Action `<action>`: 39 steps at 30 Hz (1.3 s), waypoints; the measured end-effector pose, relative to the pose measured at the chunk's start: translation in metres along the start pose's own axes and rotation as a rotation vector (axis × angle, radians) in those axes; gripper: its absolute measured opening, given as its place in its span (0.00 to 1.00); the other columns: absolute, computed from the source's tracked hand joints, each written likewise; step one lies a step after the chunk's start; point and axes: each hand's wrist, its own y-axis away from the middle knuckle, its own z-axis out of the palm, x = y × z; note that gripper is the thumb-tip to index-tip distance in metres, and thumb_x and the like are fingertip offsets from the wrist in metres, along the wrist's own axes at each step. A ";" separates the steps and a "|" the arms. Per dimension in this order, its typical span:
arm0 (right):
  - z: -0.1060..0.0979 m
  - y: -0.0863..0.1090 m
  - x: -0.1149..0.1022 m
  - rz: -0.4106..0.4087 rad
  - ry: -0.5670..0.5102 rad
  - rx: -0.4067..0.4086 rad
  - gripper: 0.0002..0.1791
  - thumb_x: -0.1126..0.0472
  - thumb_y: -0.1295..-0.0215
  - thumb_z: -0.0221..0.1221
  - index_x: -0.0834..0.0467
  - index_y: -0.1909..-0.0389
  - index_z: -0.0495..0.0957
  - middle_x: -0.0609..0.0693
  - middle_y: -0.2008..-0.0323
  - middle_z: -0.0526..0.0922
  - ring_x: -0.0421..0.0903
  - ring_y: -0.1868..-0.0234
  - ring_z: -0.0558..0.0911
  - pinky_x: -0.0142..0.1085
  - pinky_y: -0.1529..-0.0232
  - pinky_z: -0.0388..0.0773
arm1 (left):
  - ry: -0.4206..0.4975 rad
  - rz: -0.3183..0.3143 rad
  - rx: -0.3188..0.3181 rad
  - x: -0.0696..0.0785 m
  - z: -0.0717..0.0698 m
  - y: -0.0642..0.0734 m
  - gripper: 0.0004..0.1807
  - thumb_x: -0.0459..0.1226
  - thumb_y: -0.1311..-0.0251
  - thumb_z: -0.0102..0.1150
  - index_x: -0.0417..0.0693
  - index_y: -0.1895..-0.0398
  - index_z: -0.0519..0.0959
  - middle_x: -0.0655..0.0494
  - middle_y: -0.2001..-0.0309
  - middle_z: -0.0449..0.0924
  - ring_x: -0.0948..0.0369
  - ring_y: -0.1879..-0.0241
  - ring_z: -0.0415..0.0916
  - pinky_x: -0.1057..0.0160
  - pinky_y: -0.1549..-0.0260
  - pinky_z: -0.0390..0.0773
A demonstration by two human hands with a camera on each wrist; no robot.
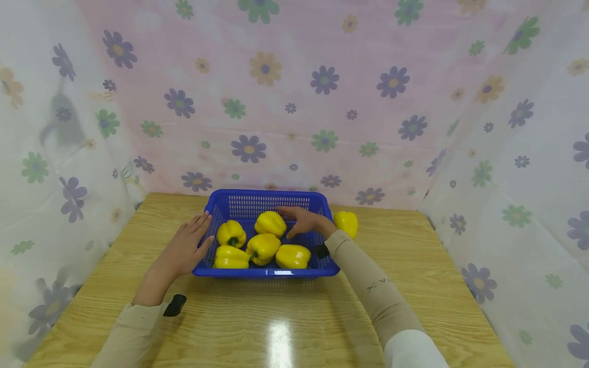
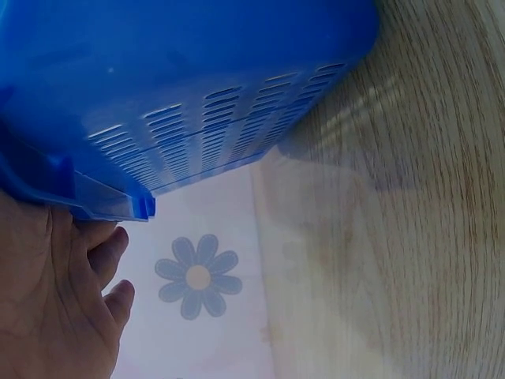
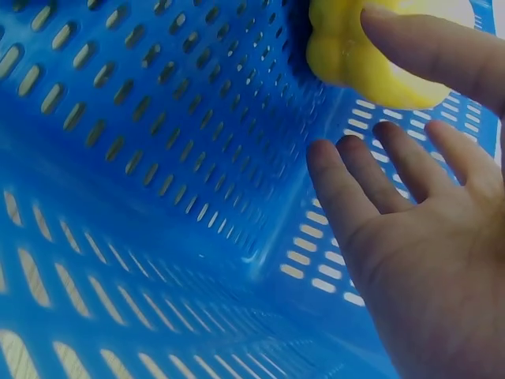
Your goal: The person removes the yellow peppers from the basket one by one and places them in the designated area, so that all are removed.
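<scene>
Below hand level, a wooden table (image 1: 230, 327) carries a blue basket (image 1: 230, 273). Left hand (image 1: 186, 247), fingers straight, touches its rim; right hand (image 1: 304, 222), fingers spread, is inside, near five yellow peppers (image 1: 264, 248). A sixth pepper (image 1: 347, 225) sits right of this hand.

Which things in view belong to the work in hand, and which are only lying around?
Work:
basket
five peppers inside
left hand, at the rim
right hand, inside
probably the sixth pepper, outside

Only around:
table
flowered cloth
</scene>
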 end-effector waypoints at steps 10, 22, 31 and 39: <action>0.002 -0.005 -0.001 -0.078 0.036 -0.045 0.54 0.75 0.42 0.66 0.62 0.18 0.46 0.60 0.19 0.50 0.61 0.21 0.56 0.53 0.23 0.57 | -0.002 -0.005 -0.006 -0.002 0.003 0.000 0.34 0.45 0.19 0.40 0.29 0.22 0.53 0.32 0.21 0.47 0.35 0.22 0.44 0.32 0.26 0.44; 0.007 -0.009 -0.002 -0.004 0.010 -0.003 0.54 0.77 0.43 0.65 0.56 0.18 0.51 0.60 0.22 0.58 0.59 0.25 0.63 0.52 0.29 0.69 | 0.005 -0.006 0.009 -0.001 0.003 0.001 0.34 0.44 0.20 0.42 0.30 0.22 0.54 0.33 0.21 0.50 0.35 0.22 0.44 0.32 0.26 0.45; 0.003 -0.007 0.001 0.084 0.037 0.048 0.50 0.74 0.45 0.70 0.55 0.22 0.61 0.57 0.27 0.67 0.56 0.34 0.73 0.50 0.32 0.74 | -0.003 -0.003 0.015 -0.001 0.003 0.001 0.34 0.44 0.20 0.43 0.30 0.22 0.54 0.33 0.21 0.50 0.35 0.22 0.45 0.32 0.26 0.47; 0.001 -0.006 0.003 0.122 0.052 0.092 0.49 0.67 0.48 0.74 0.59 0.24 0.62 0.57 0.29 0.69 0.57 0.31 0.70 0.50 0.30 0.72 | 0.005 0.000 0.019 0.000 0.002 0.001 0.34 0.43 0.21 0.43 0.30 0.23 0.55 0.32 0.22 0.50 0.34 0.22 0.46 0.32 0.26 0.47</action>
